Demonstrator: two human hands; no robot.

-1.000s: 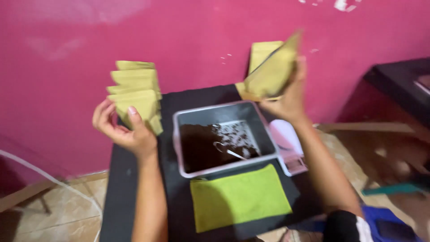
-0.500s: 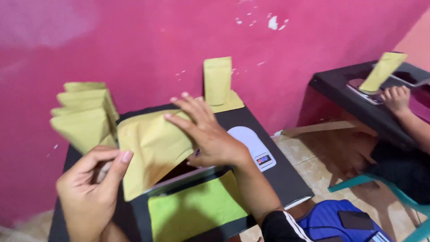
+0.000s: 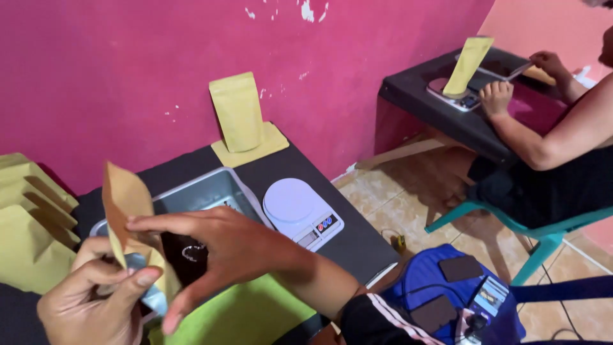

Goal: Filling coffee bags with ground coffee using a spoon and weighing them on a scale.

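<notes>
My left hand (image 3: 89, 300) and my right hand (image 3: 217, 246) both grip a tan paper pouch (image 3: 128, 211) with a silver lining, held open over a grey metal tray (image 3: 211, 188) of dark powder. My left fingers pinch the pouch's lower edge. My right fingers spread across its mouth. A stack of similar tan pouches (image 3: 29, 217) stands at the left. One more pouch (image 3: 237, 112) stands upright against the pink wall. A white digital scale (image 3: 300, 211) sits just right of the tray on the black table (image 3: 345, 239).
A green sheet (image 3: 246, 316) lies on the table in front of the tray. At the right another person on a teal chair (image 3: 543, 233) holds a pouch on a scale at a second dark table (image 3: 440, 105). A blue bag (image 3: 460, 294) lies on the tiled floor.
My view has swung right and closer. The pouch has turned on edge over the tray. My left hand now grips its lower edge and my right hand spreads its mouth.
</notes>
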